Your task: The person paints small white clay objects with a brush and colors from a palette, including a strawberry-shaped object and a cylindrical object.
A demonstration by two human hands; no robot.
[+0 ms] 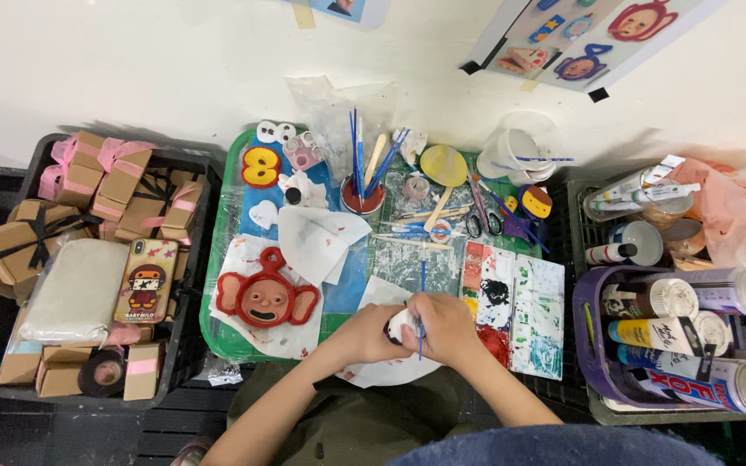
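Gripping a small white figure [401, 324], the left hand [373, 332] meets the right hand [446, 328] pinching a thin blue brush [421, 293] over the cluttered green plastic tray [218, 332] against a white wall [131, 60].

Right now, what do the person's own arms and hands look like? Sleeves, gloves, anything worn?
Both forearms are bare up to the bottom edge of the picture, no sleeves visible. The left hand and right hand wear no gloves. No watch, bracelet or ring is visible from this view; fingers look bare.
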